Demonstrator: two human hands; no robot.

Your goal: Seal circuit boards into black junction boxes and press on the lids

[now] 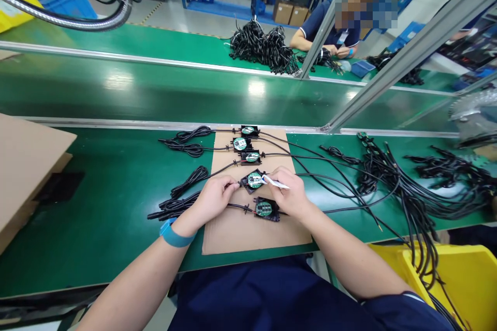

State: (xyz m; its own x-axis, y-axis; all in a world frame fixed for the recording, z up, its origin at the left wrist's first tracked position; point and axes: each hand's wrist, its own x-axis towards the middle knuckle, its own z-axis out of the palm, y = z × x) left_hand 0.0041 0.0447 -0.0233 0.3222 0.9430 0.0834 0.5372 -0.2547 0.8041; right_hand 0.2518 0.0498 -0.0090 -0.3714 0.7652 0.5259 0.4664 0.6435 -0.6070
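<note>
My left hand point(217, 194), a blue band on its wrist, is closed in a pinch on the black cable at the left end of a small black housing point(245, 184). Inside this housing sits a round green circuit board point(255, 180). My right hand point(288, 191) grips a slim white pen-like tool point(277, 183), whose bluish tip meets the right edge of that board. Nearer to me lies another black housing with a round board point(264, 209). Three similar housings form a column farther off, among them one with a green board point(252, 156).
Beneath the housings is a cardboard sheet point(233, 235). Coiled black cables point(189, 181) lie left; a large cable bundle point(407, 191) spreads right, hanging over a yellow bin point(462, 269). A cardboard box point(31, 165) stands left. Across the metal frame, a co-worker point(330, 26) handles cables.
</note>
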